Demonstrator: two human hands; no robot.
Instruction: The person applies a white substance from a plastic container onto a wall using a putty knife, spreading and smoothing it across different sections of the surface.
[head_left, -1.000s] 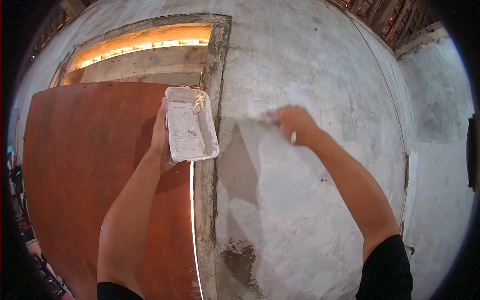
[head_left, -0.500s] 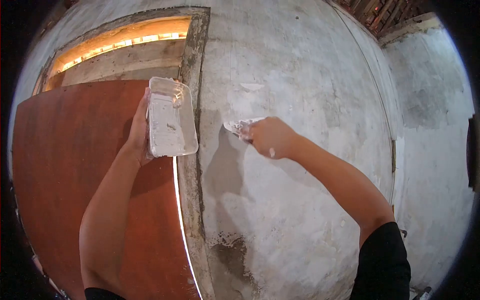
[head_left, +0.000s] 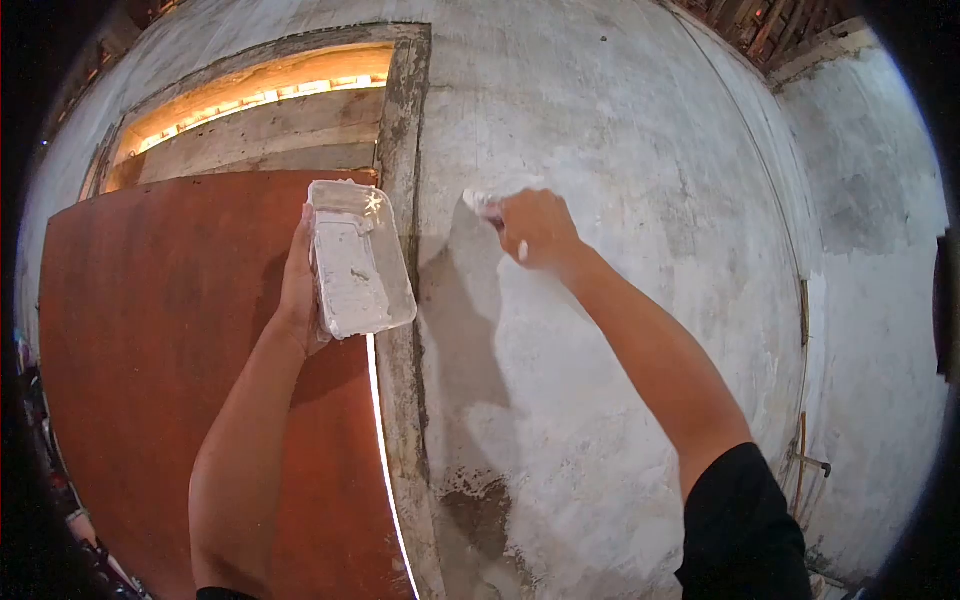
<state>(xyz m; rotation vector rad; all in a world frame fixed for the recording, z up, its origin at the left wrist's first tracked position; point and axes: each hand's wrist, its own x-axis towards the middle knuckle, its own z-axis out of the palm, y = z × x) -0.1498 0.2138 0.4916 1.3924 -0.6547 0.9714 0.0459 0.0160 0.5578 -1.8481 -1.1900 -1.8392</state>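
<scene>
The left hand point(head_left: 303, 285) supports a translucent rectangular container point(head_left: 397, 265) at 10 o'clock of the view centre. The left grip is closed around the container's 9 o'clock side, with part of the hand hidden behind it. The container is tilted, with its open face toward the camera. White paste point(head_left: 348, 275) coats its inner base, and its 3 o'clock side shows thinner residue.

The right hand point(head_left: 537, 228) is positioned at 1 o'clock of the view centre, against the grey wall point(head_left: 620, 400). The right grip is clenched on a paste-coated spreader point(head_left: 478, 201), which projects toward 10 o'clock from the fingers and lies at the wall surface. The exact shape of the spreader cannot be determined. A white spot marks the right hand near the wrist. Pale smears surround the work area, and a shadow falls on the wall below the spreader, toward 6 o'clock.

A reddish-brown panel point(head_left: 150, 400) occupies the 8 o'clock sector, behind the left arm. A rough frame point(head_left: 402, 130) runs between the panel and the wall. A lit opening point(head_left: 255, 85) is located at 10 o'clock, above the panel. A dark patch point(head_left: 475, 515) marks the wall at 6 o'clock. A short pipe point(head_left: 818, 465) projects at 4 o'clock.
</scene>
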